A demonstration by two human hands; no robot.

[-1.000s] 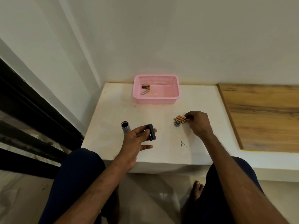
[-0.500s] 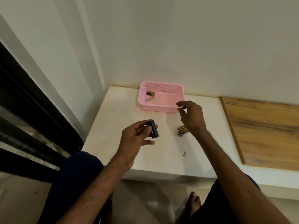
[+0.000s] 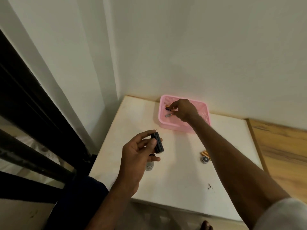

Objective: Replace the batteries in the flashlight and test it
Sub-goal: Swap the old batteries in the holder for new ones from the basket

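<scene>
Gripping the battery holder [image 3: 158,144], left hand [image 3: 136,151]; right hand [image 3: 184,110] pinching a battery [image 3: 168,108] in pink basket [image 3: 174,127].

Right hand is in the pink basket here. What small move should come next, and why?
Probably pinch the dark orange-tipped battery and lift it clear. The right hand has its fingers right at that battery inside the pink plastic basket, though a firm grip cannot be confirmed. The left hand holds the black battery holder up above the table, seemingly waiting for it.
</scene>
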